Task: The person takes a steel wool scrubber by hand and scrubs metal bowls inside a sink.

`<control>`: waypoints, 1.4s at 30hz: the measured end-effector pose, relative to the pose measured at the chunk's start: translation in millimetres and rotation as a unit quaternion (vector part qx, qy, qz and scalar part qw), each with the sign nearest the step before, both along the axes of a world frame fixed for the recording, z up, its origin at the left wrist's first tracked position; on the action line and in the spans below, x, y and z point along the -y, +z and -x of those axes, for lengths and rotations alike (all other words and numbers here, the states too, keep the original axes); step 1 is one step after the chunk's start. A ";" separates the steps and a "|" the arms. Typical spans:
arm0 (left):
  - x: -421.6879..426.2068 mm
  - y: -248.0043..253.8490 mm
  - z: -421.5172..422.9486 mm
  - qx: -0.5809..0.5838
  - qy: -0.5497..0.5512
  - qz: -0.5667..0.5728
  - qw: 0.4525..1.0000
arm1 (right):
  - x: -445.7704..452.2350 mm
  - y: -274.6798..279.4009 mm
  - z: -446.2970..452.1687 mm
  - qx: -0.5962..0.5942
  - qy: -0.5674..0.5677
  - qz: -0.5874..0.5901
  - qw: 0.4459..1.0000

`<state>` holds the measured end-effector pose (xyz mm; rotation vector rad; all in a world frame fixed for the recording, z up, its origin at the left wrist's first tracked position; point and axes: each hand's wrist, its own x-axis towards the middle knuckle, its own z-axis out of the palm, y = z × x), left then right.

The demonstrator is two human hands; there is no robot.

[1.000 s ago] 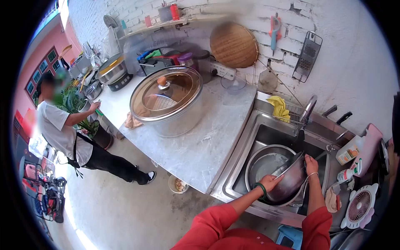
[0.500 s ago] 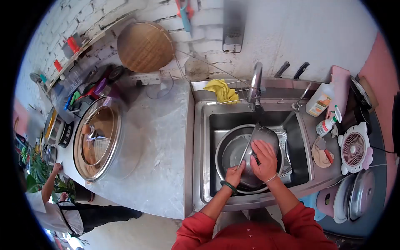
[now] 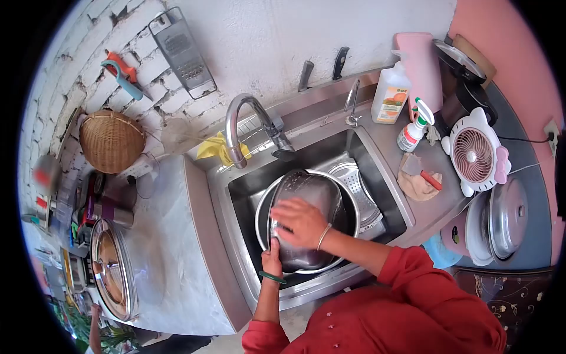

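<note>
A metal colander [image 3: 321, 192], with small holes near its upper edge, is tilted over a round steel basin [image 3: 355, 227] in the sink. My left hand [image 3: 272, 259], with a green bangle at the wrist, grips the colander's left edge, thumb upward. My right hand [image 3: 300, 223] lies across the colander's surface, fingers stretched out and slightly blurred. Whether anything is under that palm is hidden. The basin stands inside the sink [image 3: 236, 186], below the faucet [image 3: 236, 127]. Beside the basin on the right lies a perforated metal tray [image 3: 361, 192].
Right of the sink are a cloth [image 3: 410, 183] with a red-handled scraper, a spray bottle [image 3: 413, 133], a large jug [image 3: 390, 91] and a small fan [image 3: 473, 154]. A yellow cloth [image 3: 215, 150] hangs behind the sink. At left, a glass lid [image 3: 112, 271] stands on the counter.
My view has swung to the right. The colander has turned so its broad surface faces up, and my right hand has slid over it toward the left edge.
</note>
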<state>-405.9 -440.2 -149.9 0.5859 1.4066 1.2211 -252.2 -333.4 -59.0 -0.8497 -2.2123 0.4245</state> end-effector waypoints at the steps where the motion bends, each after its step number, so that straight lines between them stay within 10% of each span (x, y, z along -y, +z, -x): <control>1: 0.2 -10.7 1.3 -0.016 -0.006 -0.024 1.000 | 26.0 2.3 6.6 0.040 0.021 -0.034 0.998; 7: -2.1 21.9 -25.8 0.008 0.094 0.035 0.995 | -26.5 -5.2 -32.7 -0.085 -0.090 -0.019 0.992; 11: -8.7 24.8 -31.3 0.031 0.146 0.031 0.988 | -100.3 -86.0 -74.5 -0.067 -0.234 0.519 0.820; 13: -6.7 22.2 -35.7 0.017 0.177 0.045 0.983 | -66.3 -96.2 -48.8 -0.249 -0.194 0.288 0.904; 16: -5.7 22.0 -31.6 0.068 0.206 0.053 0.975 | -10.0 -37.1 -30.8 -0.154 -0.073 0.186 0.968; 25: 1.0 16.5 -16.6 0.073 0.163 0.070 0.981 | 17.1 -26.8 -25.1 -0.007 0.272 -0.013 0.962; 28: -4.4 22.5 -17.6 0.066 0.193 0.069 0.977 | -27.8 -29.5 -11.3 -0.078 0.119 0.028 0.990; 31: 4.6 17.3 -18.0 0.084 0.223 0.073 0.968 | -87.1 -120.2 -14.4 -0.151 -0.070 0.352 0.921; 40: 23.6 -19.2 0.8 0.235 0.203 0.010 0.951 | -1.6 -45.9 17.9 -0.062 0.202 0.086 0.974; 42: 29.9 -24.5 1.7 0.237 0.211 0.026 0.948 | -39.9 -82.5 8.5 -0.109 0.027 0.146 0.983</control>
